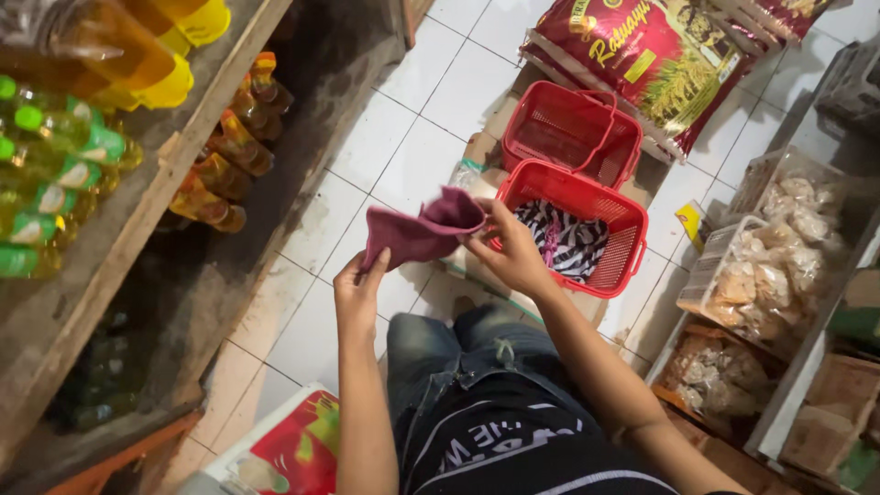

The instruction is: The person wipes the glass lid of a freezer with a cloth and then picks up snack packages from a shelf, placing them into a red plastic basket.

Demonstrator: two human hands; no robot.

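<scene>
Left hand: your left hand [358, 295] is raised over the tiled floor [394, 147], fingers closed in a pinch on the lower left corner of a maroon cloth [420, 234].
Right hand: your right hand [511, 252] grips the cloth's opposite end, thumb and fingers folded shut around the bunched upper right edge.
Cloth: the maroon cloth hangs stretched between your two sets of fingers, sagging slightly in the middle, clear of the floor and held above your knees.
Near basket: a red plastic basket [628, 220] sits just beyond your right fingers, holding a black-and-white striped fabric [573, 240] with a strip of pink in it.
Far basket: a second red basket [570, 131], its handle folded across the top, stands past the first, farther from your right fingertips.
Sack: a large red printed sack [642, 55] lies beyond both baskets.
Shelf: off to the side of your left fingers, a wooden shelf [137, 225] carries bottles of yellow cooking oil [64, 156], with smaller bottles on the level below.
Snacks: out past your right forearm, clear bags of pale crackers [779, 247] fill crates.
Below the hands: your jeans [458, 348] and dark printed shirt show under your wrists; a red and white box [289, 445] lies under your left forearm.
</scene>
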